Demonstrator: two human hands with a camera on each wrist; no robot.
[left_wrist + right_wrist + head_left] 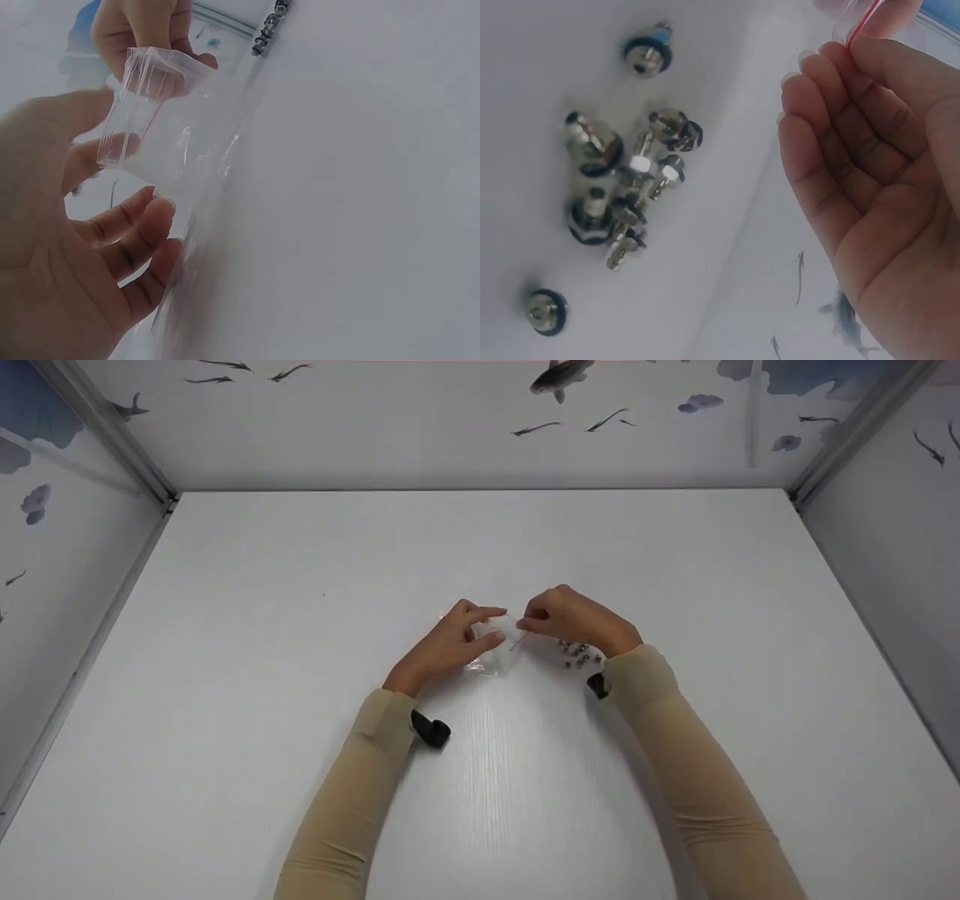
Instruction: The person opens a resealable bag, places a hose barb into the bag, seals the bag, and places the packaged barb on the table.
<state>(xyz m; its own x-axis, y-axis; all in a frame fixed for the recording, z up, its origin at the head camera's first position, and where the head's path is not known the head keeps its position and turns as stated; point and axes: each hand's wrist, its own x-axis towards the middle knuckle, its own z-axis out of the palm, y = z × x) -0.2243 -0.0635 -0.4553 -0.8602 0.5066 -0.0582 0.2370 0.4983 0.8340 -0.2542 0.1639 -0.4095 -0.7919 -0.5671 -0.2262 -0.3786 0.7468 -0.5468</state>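
A clear zip bag (180, 142) with a red line near its mouth stands between the hands. My right hand (577, 619) pinches its edge at the red line between thumb and index finger; the other fingers curl loosely, as the right wrist view shows. My left hand (454, 641) is at the bag's other side, thumb and index finger spread apart at its mouth. In the left wrist view, the left index fingertip (131, 142) shows through the clear plastic, and the lower fingers bend loosely beside the bag. Small metal fittings (637, 165) with dark rings lie loosely grouped under the right wrist.
More clear plastic (487, 666) lies flat on the white table (480, 810) beneath the left hand. White panels (420, 427) with painted fish enclose the table at the back and both sides. A black wrist camera (431, 729) sticks out from the left sleeve.
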